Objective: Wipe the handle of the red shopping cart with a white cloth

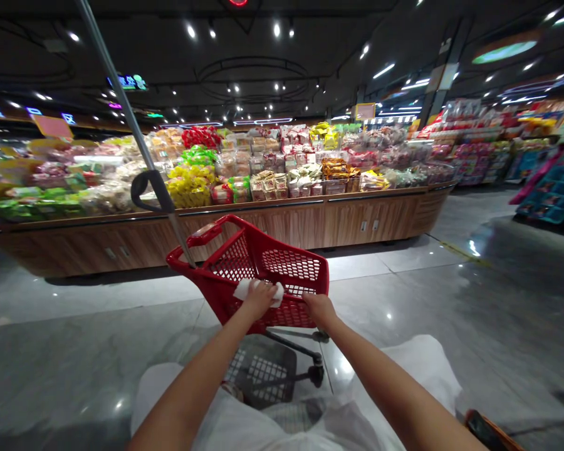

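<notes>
A red plastic shopping cart with latticed sides stands side-on in front of me. My left hand is closed around a white cloth, pressed against the near top rim of the basket; whether it is cloth or paper is hard to tell. Farther right along that rim, my right hand grips the edge near the basket's front corner, its fingertips partly hidden. A grey pole with a dark loop-shaped grip rises at the cart's handle end.
Behind the cart runs a long wood-panelled display counter piled with colourful packaged snacks. Shelves of goods and a blue rack stand to the right. Grey glossy floor surrounds the cart's dark wheels.
</notes>
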`<control>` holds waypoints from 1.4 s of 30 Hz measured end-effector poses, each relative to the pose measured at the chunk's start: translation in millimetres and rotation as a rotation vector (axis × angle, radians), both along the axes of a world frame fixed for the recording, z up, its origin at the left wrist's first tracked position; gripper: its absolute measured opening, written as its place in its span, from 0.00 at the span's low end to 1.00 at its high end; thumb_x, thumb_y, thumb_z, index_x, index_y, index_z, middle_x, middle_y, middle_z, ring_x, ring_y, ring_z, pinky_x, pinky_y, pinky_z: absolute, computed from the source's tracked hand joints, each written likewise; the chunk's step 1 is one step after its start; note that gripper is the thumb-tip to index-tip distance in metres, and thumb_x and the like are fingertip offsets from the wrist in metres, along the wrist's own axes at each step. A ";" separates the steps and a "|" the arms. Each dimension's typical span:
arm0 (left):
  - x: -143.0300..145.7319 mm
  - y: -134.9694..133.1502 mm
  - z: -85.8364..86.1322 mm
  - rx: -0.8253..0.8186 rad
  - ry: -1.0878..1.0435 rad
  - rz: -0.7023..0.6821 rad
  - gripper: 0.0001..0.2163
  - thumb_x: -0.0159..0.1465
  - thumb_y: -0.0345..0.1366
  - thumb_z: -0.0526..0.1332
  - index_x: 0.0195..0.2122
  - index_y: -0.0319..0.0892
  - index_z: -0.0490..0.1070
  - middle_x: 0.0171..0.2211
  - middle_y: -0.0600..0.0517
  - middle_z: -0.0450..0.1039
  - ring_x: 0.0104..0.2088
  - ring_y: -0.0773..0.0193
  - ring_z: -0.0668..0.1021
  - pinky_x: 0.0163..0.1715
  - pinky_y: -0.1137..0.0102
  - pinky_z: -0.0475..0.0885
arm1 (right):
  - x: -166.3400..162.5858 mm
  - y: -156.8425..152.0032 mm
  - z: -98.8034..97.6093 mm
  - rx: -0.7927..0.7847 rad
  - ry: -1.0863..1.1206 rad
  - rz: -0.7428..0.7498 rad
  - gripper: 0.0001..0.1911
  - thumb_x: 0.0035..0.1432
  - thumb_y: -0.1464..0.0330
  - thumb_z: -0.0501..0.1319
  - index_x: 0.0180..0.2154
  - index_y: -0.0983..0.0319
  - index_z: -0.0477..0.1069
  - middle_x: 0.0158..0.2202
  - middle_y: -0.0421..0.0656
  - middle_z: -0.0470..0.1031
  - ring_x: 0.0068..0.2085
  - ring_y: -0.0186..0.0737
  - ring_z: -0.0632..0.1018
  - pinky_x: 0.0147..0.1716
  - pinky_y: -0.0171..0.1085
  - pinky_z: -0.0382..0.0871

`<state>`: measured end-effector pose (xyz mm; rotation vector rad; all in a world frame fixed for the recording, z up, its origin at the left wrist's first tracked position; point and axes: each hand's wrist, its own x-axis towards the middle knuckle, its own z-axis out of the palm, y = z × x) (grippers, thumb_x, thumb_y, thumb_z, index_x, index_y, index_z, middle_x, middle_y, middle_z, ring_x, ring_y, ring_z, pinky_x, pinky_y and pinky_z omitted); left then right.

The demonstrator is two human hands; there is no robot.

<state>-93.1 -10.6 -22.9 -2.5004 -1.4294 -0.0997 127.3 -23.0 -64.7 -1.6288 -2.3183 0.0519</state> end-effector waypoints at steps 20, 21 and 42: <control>-113.0 10.8 49.0 0.127 0.117 0.191 0.14 0.61 0.40 0.62 0.49 0.48 0.70 0.44 0.45 0.75 0.47 0.49 0.73 0.52 0.48 0.58 | 7.8 1.3 3.5 -0.020 0.015 0.031 0.11 0.63 0.61 0.55 0.37 0.57 0.74 0.34 0.42 0.79 0.34 0.40 0.77 0.31 0.34 0.58; -101.6 9.1 42.0 0.131 0.090 0.202 0.15 0.61 0.41 0.62 0.49 0.47 0.70 0.43 0.45 0.75 0.46 0.49 0.73 0.51 0.49 0.59 | 7.4 1.1 3.2 -0.025 0.015 0.029 0.11 0.63 0.61 0.55 0.37 0.57 0.74 0.35 0.43 0.79 0.35 0.40 0.77 0.31 0.34 0.58; -107.2 4.1 47.8 0.152 0.097 0.094 0.16 0.63 0.39 0.60 0.52 0.48 0.69 0.40 0.47 0.75 0.45 0.52 0.73 0.52 0.53 0.59 | 35.5 7.2 1.9 -0.022 -0.001 0.053 0.12 0.63 0.62 0.54 0.36 0.58 0.74 0.34 0.41 0.79 0.34 0.39 0.76 0.31 0.34 0.57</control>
